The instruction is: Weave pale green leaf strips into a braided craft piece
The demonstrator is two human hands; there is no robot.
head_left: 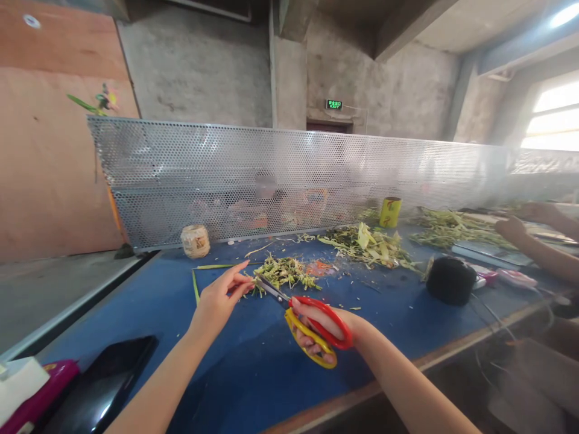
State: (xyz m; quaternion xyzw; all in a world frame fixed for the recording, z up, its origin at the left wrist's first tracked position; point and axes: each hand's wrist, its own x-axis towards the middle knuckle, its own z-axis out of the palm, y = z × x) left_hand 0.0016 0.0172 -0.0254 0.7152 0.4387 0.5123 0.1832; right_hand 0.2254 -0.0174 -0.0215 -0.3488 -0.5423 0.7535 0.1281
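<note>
Head view looks down on a blue surface backed by a perforated metal screen. Taking the scissors as the landmark: the right hand is clamped on them, fingers through the red and yellow handle loops, and the blades point up and left with their tips apart at the edge of a small heap of cut green stalks. Just left of the blade tips, the left hand has its fingers closed lightly together on a thin green strip, pinching it where it leads into the heap; the rest of that hand hovers above the surface. Beyond the scissors, further right, lies a larger pile of pale green and yellow leaves, and behind that pile a yellow cylinder stands upright against the screen. Far left of the scissors, also at the foot of the screen, stands a small roll of twine. Right of the scissors sits a black round object, with another spread of green trimmings behind it. At the far right, another person's arm reaches over that part of the surface. Near the lower left corner, well away from the scissors, lie a dark phone and a pink case.
</note>
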